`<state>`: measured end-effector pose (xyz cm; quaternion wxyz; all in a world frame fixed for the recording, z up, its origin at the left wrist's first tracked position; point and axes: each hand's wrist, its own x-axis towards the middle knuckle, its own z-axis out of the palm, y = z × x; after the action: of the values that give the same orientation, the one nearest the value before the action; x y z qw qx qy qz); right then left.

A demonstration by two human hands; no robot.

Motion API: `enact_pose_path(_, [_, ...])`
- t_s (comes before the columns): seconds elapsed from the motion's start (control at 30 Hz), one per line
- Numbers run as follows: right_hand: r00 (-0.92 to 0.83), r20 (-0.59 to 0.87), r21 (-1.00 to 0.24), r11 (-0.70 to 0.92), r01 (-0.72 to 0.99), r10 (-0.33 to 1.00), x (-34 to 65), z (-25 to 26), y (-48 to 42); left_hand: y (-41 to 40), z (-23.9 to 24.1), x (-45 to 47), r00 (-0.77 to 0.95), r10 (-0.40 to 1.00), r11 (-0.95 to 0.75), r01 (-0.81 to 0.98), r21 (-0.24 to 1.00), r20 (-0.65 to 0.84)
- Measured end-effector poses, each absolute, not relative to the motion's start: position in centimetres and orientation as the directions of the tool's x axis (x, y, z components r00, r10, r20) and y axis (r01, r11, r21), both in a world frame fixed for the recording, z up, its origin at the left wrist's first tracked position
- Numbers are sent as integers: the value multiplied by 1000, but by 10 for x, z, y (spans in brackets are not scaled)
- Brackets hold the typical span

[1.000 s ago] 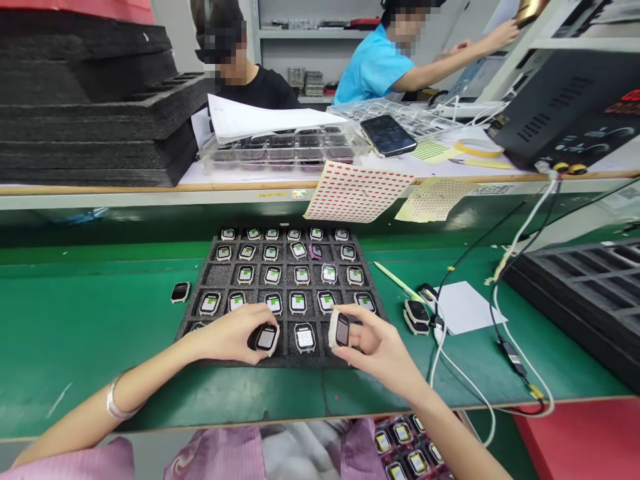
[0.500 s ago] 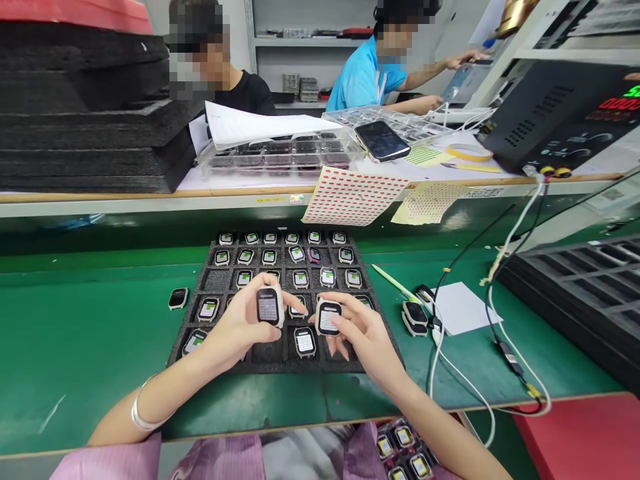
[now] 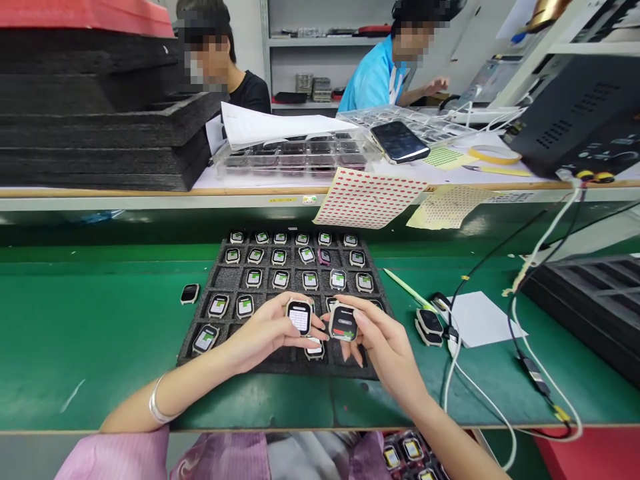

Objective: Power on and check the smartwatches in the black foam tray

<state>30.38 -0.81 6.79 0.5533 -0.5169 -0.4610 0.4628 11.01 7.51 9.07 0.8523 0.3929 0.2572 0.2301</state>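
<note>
My left hand (image 3: 260, 337) is closed round a small white-cased watch body (image 3: 299, 317) with a lit pale screen facing me. My right hand (image 3: 383, 343) grips a second watch body (image 3: 343, 323) whose screen shows a red and green band. Both are held side by side just above the near rows of a black foam tray (image 3: 197, 320). The tray's pockets hold several more watch bodies with lit green-and-white screens (image 3: 281, 279). One watch body (image 3: 315, 348) lies in its pocket right under my hands.
A lone watch body (image 3: 190, 293) lies on the green mat left of the tray. Two stacked ones (image 3: 429, 327), a white paper (image 3: 480, 319) and cables (image 3: 520, 333) lie to the right. Black foam trays (image 3: 100, 133) are stacked on the shelf. Two people sit beyond it.
Both hands lifted their watch bodies from the tray's near row and turned the screens up toward me. The right watch's screen changed to a red and green display.
</note>
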Motion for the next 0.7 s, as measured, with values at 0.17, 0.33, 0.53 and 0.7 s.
enact_pose_path(0.17, [147,68,-996,77,-54,987,309,71,-12,70,89,111,749,655,428,-262,865,-97])
enact_pose_path(0.33, [148,54,-994,67,-84,987,308,71,-15,72,86,111,752,658,365,-285,886,-29])
enact_pose_path(0.53, [159,53,-994,68,-84,986,304,76,-15,70,89,107,754,657,440,-351,826,-30])
enact_pose_path(0.7, [192,43,-996,57,-68,981,296,81,-11,67,86,104,777,629,424,-354,834,10])
